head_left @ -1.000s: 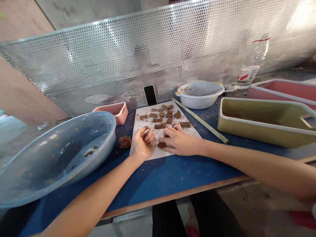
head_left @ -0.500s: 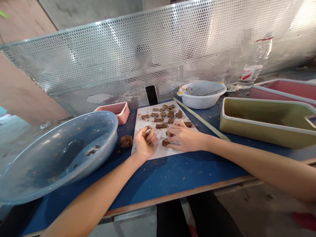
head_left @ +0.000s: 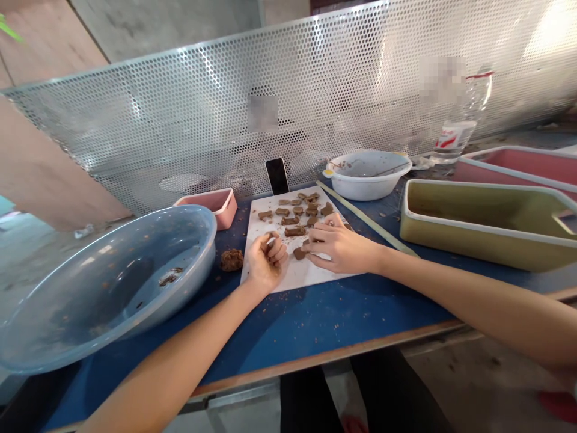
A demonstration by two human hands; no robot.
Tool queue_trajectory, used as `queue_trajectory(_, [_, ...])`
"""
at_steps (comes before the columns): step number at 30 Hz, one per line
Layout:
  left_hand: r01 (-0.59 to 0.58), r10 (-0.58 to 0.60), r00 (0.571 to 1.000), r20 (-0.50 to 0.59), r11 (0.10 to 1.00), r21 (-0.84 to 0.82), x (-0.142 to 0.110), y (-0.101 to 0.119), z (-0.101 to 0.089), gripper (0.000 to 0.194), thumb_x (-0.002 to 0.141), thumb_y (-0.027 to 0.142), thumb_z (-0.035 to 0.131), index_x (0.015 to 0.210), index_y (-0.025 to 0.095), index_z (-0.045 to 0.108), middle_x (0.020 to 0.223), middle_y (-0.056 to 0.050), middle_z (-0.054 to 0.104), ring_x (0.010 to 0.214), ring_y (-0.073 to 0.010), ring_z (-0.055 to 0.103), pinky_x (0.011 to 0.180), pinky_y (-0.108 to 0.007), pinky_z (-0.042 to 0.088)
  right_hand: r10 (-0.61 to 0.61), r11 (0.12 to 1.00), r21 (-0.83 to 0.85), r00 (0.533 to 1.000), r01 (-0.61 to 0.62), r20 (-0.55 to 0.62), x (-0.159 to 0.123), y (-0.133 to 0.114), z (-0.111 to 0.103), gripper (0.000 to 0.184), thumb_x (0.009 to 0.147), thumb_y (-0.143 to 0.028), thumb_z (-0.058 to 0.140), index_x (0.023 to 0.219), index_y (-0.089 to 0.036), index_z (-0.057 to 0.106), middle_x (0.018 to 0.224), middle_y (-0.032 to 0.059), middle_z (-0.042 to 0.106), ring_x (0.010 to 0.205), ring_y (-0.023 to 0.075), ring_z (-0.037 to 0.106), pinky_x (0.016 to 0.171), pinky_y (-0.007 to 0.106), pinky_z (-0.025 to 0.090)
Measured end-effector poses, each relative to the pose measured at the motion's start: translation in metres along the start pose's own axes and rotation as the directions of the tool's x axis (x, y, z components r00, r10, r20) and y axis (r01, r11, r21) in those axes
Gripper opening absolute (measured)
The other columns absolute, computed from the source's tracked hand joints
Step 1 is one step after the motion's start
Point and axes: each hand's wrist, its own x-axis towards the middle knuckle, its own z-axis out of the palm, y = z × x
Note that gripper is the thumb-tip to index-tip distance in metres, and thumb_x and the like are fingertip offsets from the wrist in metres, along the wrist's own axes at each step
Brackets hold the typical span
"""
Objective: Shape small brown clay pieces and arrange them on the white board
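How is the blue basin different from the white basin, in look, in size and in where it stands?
The blue basin looks clearly larger than the white basin. The blue basin is plain and slightly see-through; the white basin looks opaque, with yellow at its rim. The blue basin stands left of the white board, the white basin beyond it to the right. Both are open-topped, with brown bits inside.

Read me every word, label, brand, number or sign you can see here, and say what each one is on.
No text can be read.
Plastic bottle: white label with red marks, too small and blurred to read.
Perforated metal screen: pixelated patches over it, nothing legible.
Smartphone: dark screen, no text showing.
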Motion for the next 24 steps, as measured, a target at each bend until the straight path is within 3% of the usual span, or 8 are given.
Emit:
queue_trajectory(9, [-0.008, 0.008, 1.000, 0.008, 1.000, 0.009, 0.0004, 0.0002, 0.0003, 0.029, 0.100, 0.018, 0.051, 0.075, 0.016, 0.067, 0.050, 0.008, 0.024, 0.041, -0.0082, 0.019, 0.043, -0.025, 0.014, 0.013, 0.998, 0.058, 0.995, -0.019, 0.094, -0.0019, -0.0001, 0.0039, 0.028, 0.115, -0.031, 0.058, 0.121, -0.023, 0.084, 0.111, 0.0102, 0.068, 0.105, 0.0262, 0.057, 0.096, 0.045, 0.031])
queue_trajectory(15, [-0.017, 0.015, 0.999, 0.049, 0.999, 0.045, 0.0019, 0.0001, -0.0032, 0.025, 0.097, 0.018, 0.054, 0.075, 0.017, 0.066, 0.050, 0.008, 0.026, 0.041, -0.0084, 0.020, 0.043, -0.026, 0.014, 0.033, 0.989, 0.132, 0.976, -0.062, 0.214, -0.0017, -0.0013, 0.0048, 0.028, 0.113, -0.035, 0.065, 0.099, -0.022, 0.086, 0.110, 0.0090, 0.068, 0.109, 0.0264, 0.054, 0.098, 0.046, 0.031])
queue_trajectory(20, [-0.024, 0.022, 0.999, 0.036, 0.999, 0.042, 0.0013, 0.0002, -0.0025, 0.024, 0.096, 0.017, 0.055, 0.075, 0.016, 0.066, 0.050, 0.008, 0.025, 0.041, -0.0082, 0.021, 0.044, -0.026, 0.014, 0.027, 0.996, 0.083, 0.993, -0.037, 0.115, -0.0021, -0.0005, 0.0052, 0.030, 0.116, -0.037, 0.059, 0.126, -0.022, 0.083, 0.115, 0.0112, 0.067, 0.109, 0.0276, 0.053, 0.097, 0.047, 0.031])
queue_trajectory(24, [-0.021, 0.020, 1.000, 0.020, 0.999, 0.035, 0.0004, 0.0006, -0.0009, 0.027, 0.098, 0.017, 0.052, 0.075, 0.016, 0.065, 0.051, 0.008, 0.025, 0.041, -0.0081, 0.020, 0.043, -0.025, 0.015, 0.061, 0.994, 0.088, 0.996, -0.066, 0.067, -0.0026, 0.0009, 0.0075, 0.031, 0.117, -0.034, 0.057, 0.133, -0.022, 0.081, 0.122, 0.0138, 0.066, 0.111, 0.0281, 0.053, 0.098, 0.047, 0.032])
